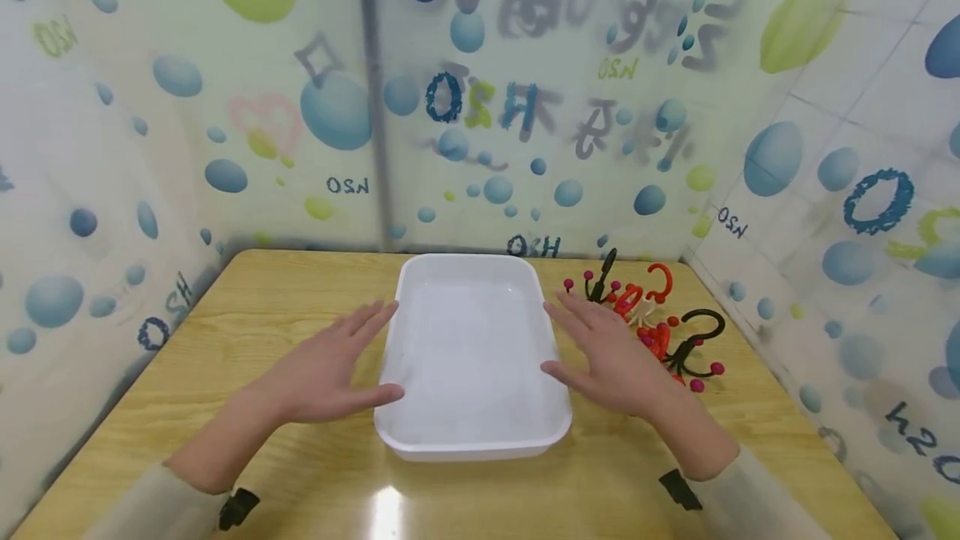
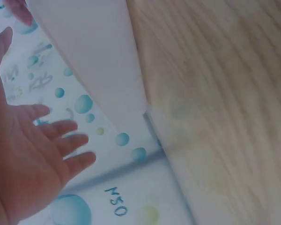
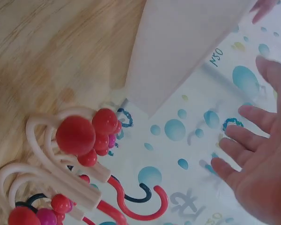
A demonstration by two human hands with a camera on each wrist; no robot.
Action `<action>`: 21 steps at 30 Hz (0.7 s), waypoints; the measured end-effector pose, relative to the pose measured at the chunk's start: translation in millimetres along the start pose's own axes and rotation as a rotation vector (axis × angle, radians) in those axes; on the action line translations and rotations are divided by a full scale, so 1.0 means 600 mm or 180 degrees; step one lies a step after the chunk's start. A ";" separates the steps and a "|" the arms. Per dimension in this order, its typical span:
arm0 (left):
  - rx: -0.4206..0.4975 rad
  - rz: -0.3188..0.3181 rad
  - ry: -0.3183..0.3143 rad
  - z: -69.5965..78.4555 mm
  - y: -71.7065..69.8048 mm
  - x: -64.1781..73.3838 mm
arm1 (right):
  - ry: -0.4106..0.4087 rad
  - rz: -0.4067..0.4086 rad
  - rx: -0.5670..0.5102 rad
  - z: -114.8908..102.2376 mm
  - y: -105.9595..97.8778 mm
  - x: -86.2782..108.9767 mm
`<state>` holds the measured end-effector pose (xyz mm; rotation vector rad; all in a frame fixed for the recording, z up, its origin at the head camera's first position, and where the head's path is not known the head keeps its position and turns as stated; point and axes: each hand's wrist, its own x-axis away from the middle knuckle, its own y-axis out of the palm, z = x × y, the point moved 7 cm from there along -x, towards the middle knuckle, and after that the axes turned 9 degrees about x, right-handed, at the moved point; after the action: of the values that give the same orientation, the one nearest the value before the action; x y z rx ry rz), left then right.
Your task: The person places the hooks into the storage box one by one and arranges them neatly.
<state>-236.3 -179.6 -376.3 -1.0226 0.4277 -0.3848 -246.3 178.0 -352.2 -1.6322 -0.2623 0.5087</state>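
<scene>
Pale sleeves (image 1: 161, 507) framed the bottom edge, and both bare hands were wide open about the white tray (image 1: 472, 450)!
Head view first: left hand (image 1: 330, 365) on one side, right hand (image 1: 607, 348) on the other, thumbs well apart from the fingers, nothing gripped, fingertips overlapping the rim from above; and between them sat the tray, on the wooden table (image 1: 300, 473), with colourful hooks (image 1: 682, 352) lying just beyond the right hand. Over to the left wrist: palm bare, fingers loosely fanned, a visible gap between them and the tray's pale side! Right wrist, same story: thumb and fingers apart, palm holding nothing, the tray's side clear of them, and red-balled hooks massed below its corner.
</scene>
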 end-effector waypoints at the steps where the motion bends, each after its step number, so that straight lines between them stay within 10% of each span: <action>1: 0.0121 -0.0046 -0.0018 -0.006 0.002 0.003 | 0.0014 0.0084 -0.0051 0.004 -0.006 0.004; 12: 0.0970 -0.0765 -0.0312 -0.046 0.042 0.024 | 0.0162 0.0983 -0.0345 0.068 -0.091 0.058; 21: 0.1242 -0.0972 -0.0505 -0.055 0.056 0.028 | 0.0486 0.0819 -0.0422 0.168 -0.102 0.090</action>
<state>-235.2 -196.0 -423.5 -0.7285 0.0455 -0.6284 -238.9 299.3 -306.9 -1.8360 0.0296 0.5666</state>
